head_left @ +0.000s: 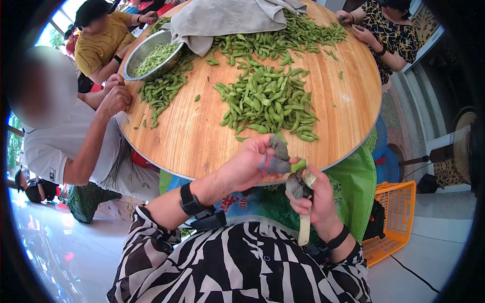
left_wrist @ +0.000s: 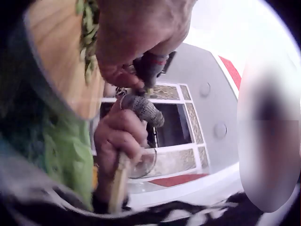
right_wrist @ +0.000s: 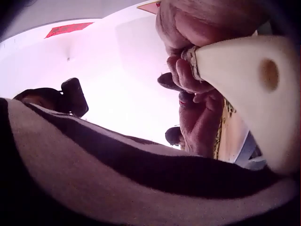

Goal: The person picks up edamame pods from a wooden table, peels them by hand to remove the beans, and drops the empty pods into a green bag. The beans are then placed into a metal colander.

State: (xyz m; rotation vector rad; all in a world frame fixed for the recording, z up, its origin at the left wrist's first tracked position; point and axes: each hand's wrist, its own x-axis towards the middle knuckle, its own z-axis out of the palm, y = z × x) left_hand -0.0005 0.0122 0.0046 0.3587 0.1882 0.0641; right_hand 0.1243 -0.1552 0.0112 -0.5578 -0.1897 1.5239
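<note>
Over the table's near edge, my left hand (head_left: 247,160) pinches a green soybean pod (head_left: 298,165) between thumb and fingers, with grey finger covers on some fingertips. My right hand (head_left: 317,194), also in grey finger covers, meets the pod's other end. Its curled fingers grip a tool with a cream handle (head_left: 303,230), which points down toward my lap. In the right wrist view the handle (right_wrist: 235,61) is flat and has a hole near its end; its working end is hidden in the hand. A pile of soybean pods (head_left: 268,101) lies beyond my hands.
On the round wooden table (head_left: 187,136) a metal colander (head_left: 131,65) holds shelled beans, beside a grey cloth (head_left: 227,22) over more pods. A green bag (head_left: 353,187) hangs below the near edge; an orange crate (head_left: 399,212) stands right. Several people sit around.
</note>
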